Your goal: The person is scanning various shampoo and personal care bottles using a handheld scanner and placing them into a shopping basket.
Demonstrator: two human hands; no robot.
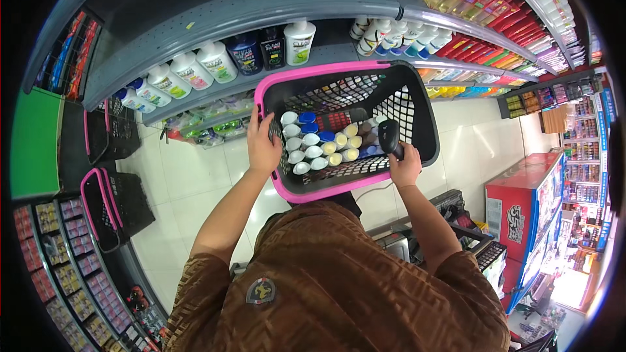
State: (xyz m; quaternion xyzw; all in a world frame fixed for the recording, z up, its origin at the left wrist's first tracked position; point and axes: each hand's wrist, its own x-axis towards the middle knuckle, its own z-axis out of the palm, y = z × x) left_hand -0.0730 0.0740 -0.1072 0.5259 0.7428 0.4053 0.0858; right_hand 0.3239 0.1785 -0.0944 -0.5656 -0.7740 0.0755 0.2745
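A black plastic shopping basket (425, 107) with a pink handle (288, 71) is in front of my body. My left hand (264, 144) grips the basket's left rim. In my right hand (406, 164), at the near right side of the basket, is a black handheld barcode scanner (390, 138). Several bottles with white caps (296, 144), blue caps (309, 128) and pale yellow caps (341, 142) stand in the basket. Darker items and a red and black one (335, 120) lie behind and beside them. My fingers partly hide the left rim.
Shampoo bottles (215, 62) line a grey metal shelf (195, 24) just beyond the basket. Two more black baskets (127, 210) with pink handles stand at the left. A red chest freezer (518, 205) is at the right, and packed shelves (73, 264) are at the lower left.
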